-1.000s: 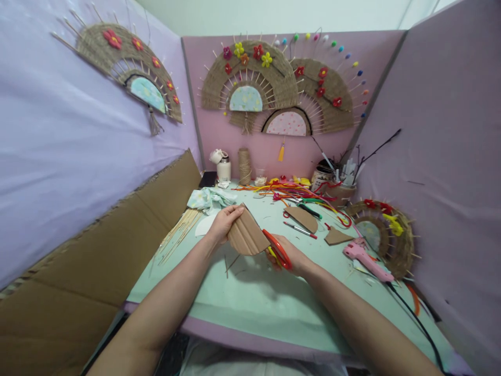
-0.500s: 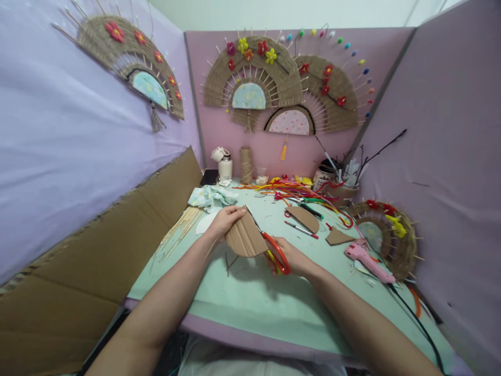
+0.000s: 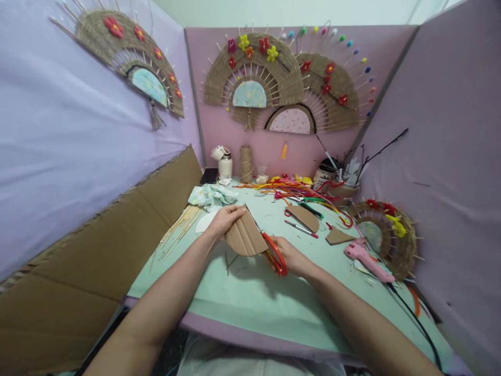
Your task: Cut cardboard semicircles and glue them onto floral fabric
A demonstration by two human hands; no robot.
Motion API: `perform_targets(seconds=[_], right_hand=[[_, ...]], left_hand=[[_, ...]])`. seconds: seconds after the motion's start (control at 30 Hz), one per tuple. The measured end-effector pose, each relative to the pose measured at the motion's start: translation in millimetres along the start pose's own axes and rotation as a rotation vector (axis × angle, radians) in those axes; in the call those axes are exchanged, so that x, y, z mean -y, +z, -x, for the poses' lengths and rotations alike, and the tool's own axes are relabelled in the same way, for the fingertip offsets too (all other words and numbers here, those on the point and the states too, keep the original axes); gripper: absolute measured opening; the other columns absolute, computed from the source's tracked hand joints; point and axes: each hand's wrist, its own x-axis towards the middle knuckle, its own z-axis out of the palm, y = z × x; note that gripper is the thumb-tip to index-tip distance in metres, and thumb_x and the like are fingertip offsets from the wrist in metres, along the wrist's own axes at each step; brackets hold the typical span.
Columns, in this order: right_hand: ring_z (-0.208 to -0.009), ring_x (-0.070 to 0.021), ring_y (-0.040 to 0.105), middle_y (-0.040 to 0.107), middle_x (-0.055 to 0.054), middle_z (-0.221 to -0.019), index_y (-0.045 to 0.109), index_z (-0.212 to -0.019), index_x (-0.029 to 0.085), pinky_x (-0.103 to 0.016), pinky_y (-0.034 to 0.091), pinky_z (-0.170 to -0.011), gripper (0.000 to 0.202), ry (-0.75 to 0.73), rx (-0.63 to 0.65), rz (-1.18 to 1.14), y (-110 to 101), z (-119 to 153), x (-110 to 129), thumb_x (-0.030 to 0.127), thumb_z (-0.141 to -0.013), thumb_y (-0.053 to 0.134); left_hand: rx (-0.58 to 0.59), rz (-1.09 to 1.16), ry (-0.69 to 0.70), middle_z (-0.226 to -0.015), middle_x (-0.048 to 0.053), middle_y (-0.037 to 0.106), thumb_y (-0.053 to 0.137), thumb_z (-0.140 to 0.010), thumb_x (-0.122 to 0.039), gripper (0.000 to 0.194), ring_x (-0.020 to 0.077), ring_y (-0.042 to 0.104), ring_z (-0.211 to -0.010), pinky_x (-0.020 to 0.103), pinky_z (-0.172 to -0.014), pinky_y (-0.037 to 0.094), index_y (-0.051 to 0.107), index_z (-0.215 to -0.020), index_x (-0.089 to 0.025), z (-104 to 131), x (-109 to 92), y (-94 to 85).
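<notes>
The left hand (image 3: 226, 221) grips a rounded brown cardboard piece (image 3: 246, 236); at its right edge, the right hand (image 3: 290, 256) grips red-handled metal scissors (image 3: 271, 243).

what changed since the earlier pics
The right hand seems to have squeezed the scissors further shut, as less yellow shows beneath the red handle. Nothing was visibly taken or let go: the left hand still grips the corrugated cardboard piece, and the pink glue gun stays put.
</notes>
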Motion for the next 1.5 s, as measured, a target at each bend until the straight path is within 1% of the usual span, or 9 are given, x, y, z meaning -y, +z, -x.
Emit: perform_targets(seconds=[0.27, 0.47, 0.7, 0.97, 1.1, 1.2, 1.3, 1.4, 1.5], right_hand=[[-0.035, -0.0109, 0.048, 0.049, 0.007, -0.043, 0.043, -0.073, 0.022, -0.021, 0.038, -0.038, 0.017, 0.028, -0.063, -0.002, 11, 2, 4, 0.037, -0.079, 0.046], [-0.035, -0.0114, 0.049, 0.048, 0.008, -0.043, 0.043, -0.075, 0.023, -0.022, 0.039, -0.038, 0.013, 0.039, -0.068, 0.002, 12, -2, -3, 0.034, -0.075, 0.05], [-0.036, -0.0126, 0.052, 0.05, 0.008, -0.044, 0.044, -0.081, 0.023, -0.021, 0.04, -0.036, 0.016, 0.057, -0.028, 0.008, 9, -3, -7, 0.036, -0.075, 0.05], [-0.033, -0.0124, 0.048, 0.047, 0.008, -0.04, 0.048, -0.079, 0.022, -0.021, 0.035, -0.035, 0.014, 0.035, -0.103, -0.01, 15, -6, -8, 0.036, -0.077, 0.049], [-0.032, -0.0119, 0.044, 0.045, 0.007, -0.038, 0.05, -0.076, 0.021, -0.021, 0.032, -0.033, 0.024, 0.0, -0.125, -0.025, 14, -9, -11, 0.044, -0.078, 0.053], [-0.031, -0.0091, 0.039, 0.045, 0.006, -0.04, 0.049, -0.073, 0.02, -0.02, 0.03, -0.032, 0.038, -0.042, -0.161, -0.13, 8, -14, -17, 0.057, -0.08, 0.052], [-0.032, -0.0071, 0.038, 0.049, 0.005, -0.047, 0.048, -0.073, 0.02, -0.019, 0.031, -0.032, 0.048, -0.067, -0.259, -0.265, -2, -22, -23, 0.067, -0.081, 0.048], [-0.036, -0.008, 0.043, 0.053, 0.003, -0.05, 0.051, -0.073, 0.019, -0.021, 0.036, -0.036, 0.047, -0.103, -0.378, -0.274, -11, -28, -26, 0.065, -0.078, 0.055], [-0.038, -0.0099, 0.047, 0.05, 0.005, -0.045, 0.054, -0.074, 0.018, -0.021, 0.037, -0.039, 0.043, -0.149, -0.43, -0.223, -15, -30, -24, 0.06, -0.078, 0.059]], left_hand=[[0.005, -0.003, 0.003, -0.066, 0.001, 0.067, 0.08, -0.06, -0.047, 0.036, 0.0161, 0.058, -0.059, 0.027, -0.06, 0.043, 0.069, -0.076, -0.016, 0, 0, -0.7], [0.032, -0.027, 0.017, -0.066, 0.001, 0.066, 0.079, -0.06, -0.048, 0.036, 0.0156, 0.057, -0.059, 0.027, -0.059, 0.042, 0.068, -0.075, -0.017, -2, 1, -3.3], [0.104, -0.032, -0.045, -0.069, 0.001, 0.066, 0.081, -0.057, -0.047, 0.038, 0.0158, 0.057, -0.061, 0.027, -0.059, 0.042, 0.069, -0.077, -0.016, 0, -1, -3.5], [0.069, 0.002, -0.041, -0.069, 0.001, 0.066, 0.082, -0.056, -0.048, 0.04, 0.0157, 0.057, -0.06, 0.028, -0.06, 0.042, 0.068, -0.076, -0.016, 1, 2, 3.0], [0.073, 0.006, -0.029, -0.067, 0.0, 0.064, 0.082, -0.055, -0.049, 0.041, 0.0143, 0.055, -0.06, 0.026, -0.06, 0.042, 0.066, -0.075, -0.016, 0, 3, 4.0], [0.019, 0.034, 0.024, -0.066, -0.003, 0.062, 0.081, -0.057, -0.049, 0.041, 0.013, 0.054, -0.062, 0.024, -0.06, 0.041, 0.064, -0.075, -0.017, -3, 3, 0.9], [-0.07, 0.071, 0.116, -0.067, -0.004, 0.06, 0.08, -0.057, -0.048, 0.041, 0.0115, 0.053, -0.063, 0.022, -0.061, 0.039, 0.062, -0.076, -0.017, -8, 2, -4.5], [-0.155, 0.081, 0.181, -0.067, -0.004, 0.06, 0.08, -0.056, -0.05, 0.044, 0.0115, 0.052, -0.062, 0.022, -0.06, 0.039, 0.06, -0.078, -0.017, -13, 2, -8.6], [-0.203, 0.069, 0.222, -0.067, -0.004, 0.06, 0.079, -0.056, -0.051, 0.045, 0.0117, 0.052, -0.062, 0.023, -0.06, 0.038, 0.06, -0.079, -0.017, -16, 4, -9.8]])
